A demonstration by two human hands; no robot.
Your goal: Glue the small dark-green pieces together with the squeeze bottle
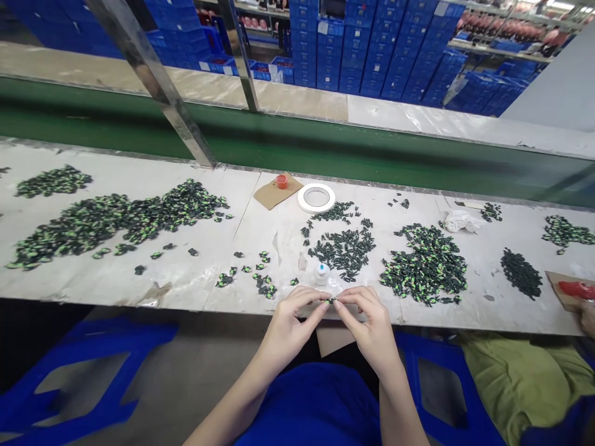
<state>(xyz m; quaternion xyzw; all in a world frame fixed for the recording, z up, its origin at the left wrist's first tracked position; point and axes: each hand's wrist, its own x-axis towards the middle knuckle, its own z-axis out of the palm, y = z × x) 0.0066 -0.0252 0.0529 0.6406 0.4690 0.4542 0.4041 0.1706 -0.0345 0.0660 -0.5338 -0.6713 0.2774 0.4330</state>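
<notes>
Between my two hands, just over the table's near edge, is a small black-and-green part (331, 300). My left hand (297, 313) pinches its left side with thumb and forefinger. From the right, my right hand (365, 313) grips the same piece in a like pinch. Right behind my fingertips stands a small white bottle with a blue tip (321, 272). Past it lies a loose pile of small black pieces (346, 251). A few black-and-green parts (264, 286) are scattered left of my left hand, and a heap of them (425, 266) lies to the right.
A long heap of black-and-green parts (93, 223) covers the table's left. Farther back are a roll of white tape (316, 198) and a red cup (281, 181) on cardboard (269, 196). A metal post (158, 87) rises behind. At far right shows another person's hand (588, 316).
</notes>
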